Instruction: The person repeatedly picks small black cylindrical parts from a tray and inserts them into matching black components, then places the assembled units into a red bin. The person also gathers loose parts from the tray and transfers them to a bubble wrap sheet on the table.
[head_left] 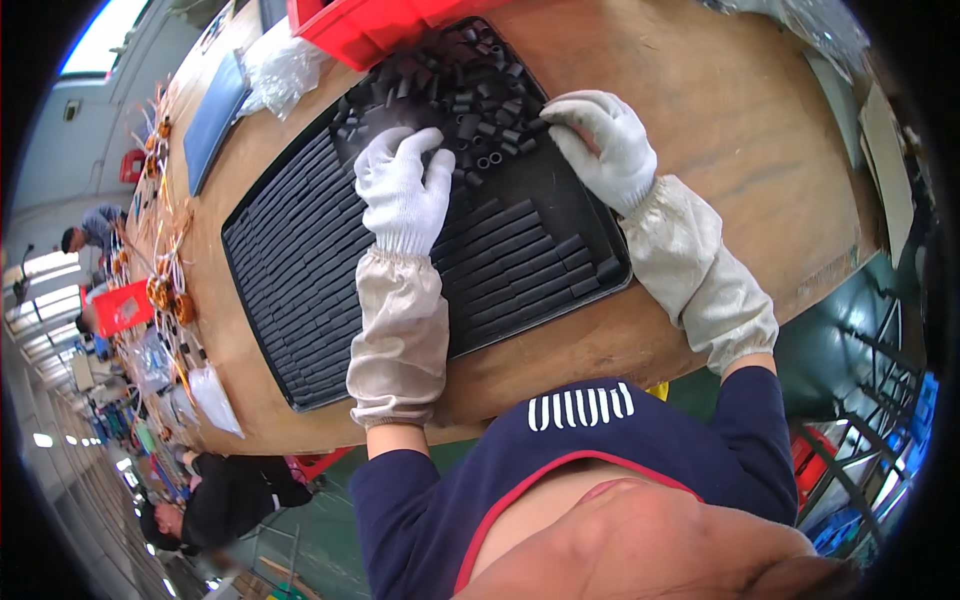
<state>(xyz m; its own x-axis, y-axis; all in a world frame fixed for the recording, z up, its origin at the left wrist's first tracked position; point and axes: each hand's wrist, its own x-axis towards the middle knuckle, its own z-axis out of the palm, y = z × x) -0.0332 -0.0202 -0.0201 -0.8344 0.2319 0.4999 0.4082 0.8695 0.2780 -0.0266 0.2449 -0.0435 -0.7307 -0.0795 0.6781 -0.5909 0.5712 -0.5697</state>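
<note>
A black tray [600,225] lies before me, filled with short black tubes. On its left and near side the tubes [300,260] lie end to end in tight rows; at the far side they form a loose pile [490,100]. My left hand [405,190], in a white knit glove, hovers over the pile's near edge with fingers apart and nothing visible in them. At the tray's right rim, my right hand [605,150], gloved alike, has its thumb and fingers bent together, with a small black tube seemingly pinched at the tips.
A red bin [370,25] stands against the tray's far edge. Left of it are a clear plastic bag [282,68] and a blue-grey panel [215,120]. Wire bundles [170,295] line the wooden table's [720,100] left side. A person in black [230,495] sits at the lower left.
</note>
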